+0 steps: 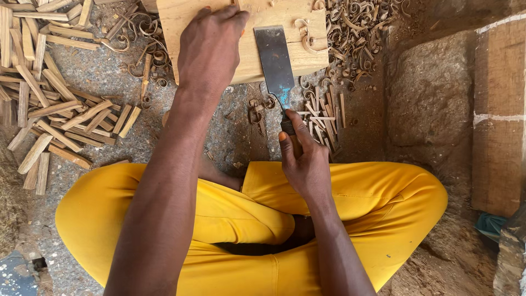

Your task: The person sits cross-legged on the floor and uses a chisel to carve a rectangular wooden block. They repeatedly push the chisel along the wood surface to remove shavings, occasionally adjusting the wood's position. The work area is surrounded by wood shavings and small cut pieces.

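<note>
Over on the far left there's my heap of short split pale wood sticks [55, 104], scattered across the gritty grey ground [104, 71]. I'm sitting cross-legged in my bright yellow trousers [383, 203] with everything laid out in front of my knees.

My left hand [211, 49] is pressed flat, palm down, on the pale rectangular wooden block [181, 22], fingers spread toward its far edge, not gripping anything, just bearing on the top. Right beside it, the wide flat steel chisel blade [274, 57] lies on the same block, its edge pointing away from me and the dark shank running back off the near side. My right hand [304, 161] is wrapped tight around the chisel's handle, thumb up along it, just above my knee.

Curly thin wood shavings [356, 27] are piled past the block's right end, with thin wood slivers [323, 118] near the blade. Far right there's a rough earthen wall [433, 93] and a thick weathered timber beam [498, 109].
</note>
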